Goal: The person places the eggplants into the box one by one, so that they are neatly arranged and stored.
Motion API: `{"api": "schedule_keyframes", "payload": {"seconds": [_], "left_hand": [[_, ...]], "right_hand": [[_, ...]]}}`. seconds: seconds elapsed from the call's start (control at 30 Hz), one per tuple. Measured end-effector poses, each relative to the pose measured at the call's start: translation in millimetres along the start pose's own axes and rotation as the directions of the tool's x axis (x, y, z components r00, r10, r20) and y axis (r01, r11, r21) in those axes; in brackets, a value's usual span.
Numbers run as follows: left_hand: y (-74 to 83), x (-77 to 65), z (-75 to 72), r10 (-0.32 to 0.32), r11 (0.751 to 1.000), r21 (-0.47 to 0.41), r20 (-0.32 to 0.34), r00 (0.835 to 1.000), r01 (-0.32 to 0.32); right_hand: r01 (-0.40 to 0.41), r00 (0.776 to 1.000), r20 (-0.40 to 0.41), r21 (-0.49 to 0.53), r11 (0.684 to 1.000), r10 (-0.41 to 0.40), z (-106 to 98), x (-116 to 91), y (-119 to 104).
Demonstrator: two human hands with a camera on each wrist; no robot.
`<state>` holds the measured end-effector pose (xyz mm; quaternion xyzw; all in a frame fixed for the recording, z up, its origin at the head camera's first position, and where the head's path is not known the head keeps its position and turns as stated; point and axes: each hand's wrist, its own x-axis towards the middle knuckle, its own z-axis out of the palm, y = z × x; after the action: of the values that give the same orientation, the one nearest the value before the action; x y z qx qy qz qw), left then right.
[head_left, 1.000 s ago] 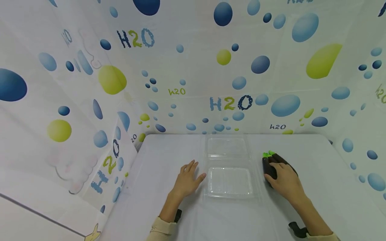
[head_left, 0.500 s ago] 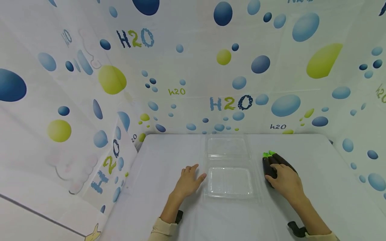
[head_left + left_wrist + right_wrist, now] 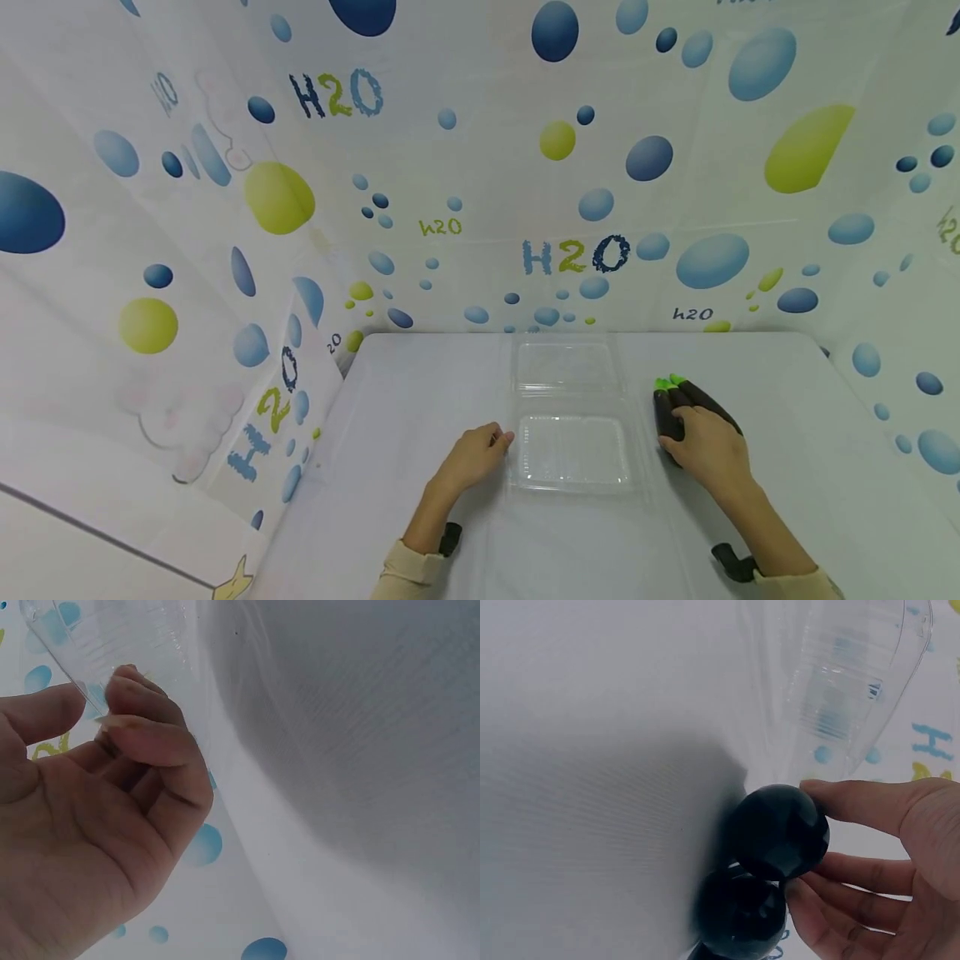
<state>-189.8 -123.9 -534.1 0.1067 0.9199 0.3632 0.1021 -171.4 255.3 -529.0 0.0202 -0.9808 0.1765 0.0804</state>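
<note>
A clear plastic clamshell container [image 3: 573, 454] lies unfolded on the white table, its lid half [image 3: 566, 367] farther back. My left hand [image 3: 472, 458] is at the near half's left edge, its fingers curled toward the thumb; in the left wrist view the rim passes between thumb and fingertips, which pinch it. To the right of the container lie three dark eggplants [image 3: 666, 417] side by side, green stem ends pointing away. My right hand [image 3: 708, 446] holds the leftmost eggplant [image 3: 776, 832] between thumb and fingers. Its fingers partly cover the others, including a second eggplant [image 3: 742, 911].
The white-covered table [image 3: 405, 383] spreads to both sides of the container. A white curtain [image 3: 480, 167] with blue and green spots and H2O lettering hangs behind and along the sides. Black straps [image 3: 733, 564] with cameras sit at the wrists.
My left hand's fingers, spread beside the container a second ago, have curled in toward the thumb at its left edge. The right hand and the eggplants stay nearly in place.
</note>
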Motion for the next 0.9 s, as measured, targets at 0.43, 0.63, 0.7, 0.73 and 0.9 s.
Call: {"api": "schedule_keyframes", "payload": {"seconds": [0.43,0.63,0.7,0.73,0.9], "left_hand": [[0.1,4.9,4.2,0.038,0.999,-0.016,0.013,0.999,-0.038],[-2.0,6.7,7.0,0.031,0.999,-0.041,0.012,0.999,-0.030],[-3.2,7.2,7.7,0.024,0.999,-0.043,0.011,1.000,-0.024],[-4.1,7.4,8.0,0.030,0.999,-0.042,0.007,1.000,-0.029],[-7.0,6.7,8.7,0.039,0.997,-0.074,0.001,0.999,-0.038]], "right_hand": [[-0.024,0.999,0.039,-0.017,1.000,0.024,-0.9,6.7,-0.4],[-0.021,0.999,0.031,-0.064,0.998,0.023,1.6,6.4,-1.7],[-0.021,0.999,0.034,-0.074,0.997,0.023,2.0,6.9,-2.9],[-0.022,0.999,0.040,-0.074,0.997,0.025,2.1,7.3,-3.3],[-0.038,0.997,0.067,-0.071,0.997,0.042,1.7,8.5,-6.3]]}}
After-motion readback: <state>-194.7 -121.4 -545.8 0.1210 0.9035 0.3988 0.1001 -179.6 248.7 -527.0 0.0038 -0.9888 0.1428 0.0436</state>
